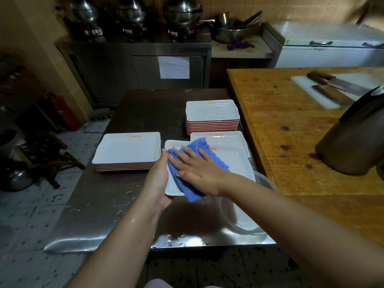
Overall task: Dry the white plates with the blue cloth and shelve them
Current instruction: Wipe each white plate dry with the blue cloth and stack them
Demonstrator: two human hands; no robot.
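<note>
Right now your right hand [199, 173] lies flat, fingers straight, pressing the blue cloth [193, 163] onto the white plate [234, 163] you are drying, while your left hand [160, 179] grips that plate by its edge at nine o'clock, thumb curled over the rim. Keep the palm flat and sweep the cloth toward three o'clock, where the bare part of the plate probably needs it most (the rim corners likely hold water too). Hold the plate level so nothing drips back. Stacks of plates [126, 148] sit on the steel table [99, 204] at about ten and twelve o'clock of your hands; which is dried I cannot tell. Droplets on the table mean you should not set the wiped plate down there.
</note>
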